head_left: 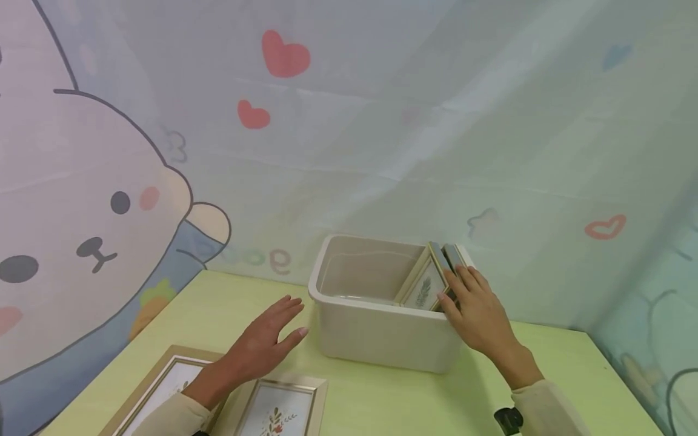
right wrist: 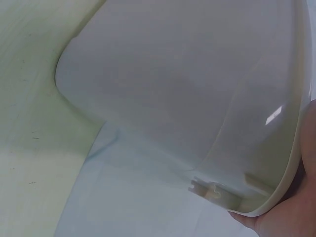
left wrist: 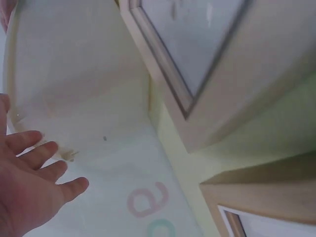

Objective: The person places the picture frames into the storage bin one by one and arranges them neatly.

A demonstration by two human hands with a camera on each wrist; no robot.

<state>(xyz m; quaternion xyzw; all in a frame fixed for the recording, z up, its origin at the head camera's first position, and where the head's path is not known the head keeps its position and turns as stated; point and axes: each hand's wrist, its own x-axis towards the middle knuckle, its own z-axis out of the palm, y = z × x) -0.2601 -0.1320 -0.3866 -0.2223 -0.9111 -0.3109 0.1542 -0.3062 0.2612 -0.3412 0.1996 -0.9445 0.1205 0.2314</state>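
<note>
A pale plastic bin stands on the table. Inside it, at its right end, a gold-edged picture frame with a leaf print leans at a slant, and another frame shows just behind. My right hand reaches over the bin's right rim, its fingers resting against the frames' right edges; the bin's wall hides the fingertips in the right wrist view. Left of the bin, my left hand hovers with fingers extended and holds nothing. Beneath it lie a light-framed floral picture and a larger tan-framed picture.
The yellow-green table meets a printed cloth backdrop with hearts and a cartoon animal. The bin stands close to that backdrop. At the far right, a dark cable hangs in front of the cloth.
</note>
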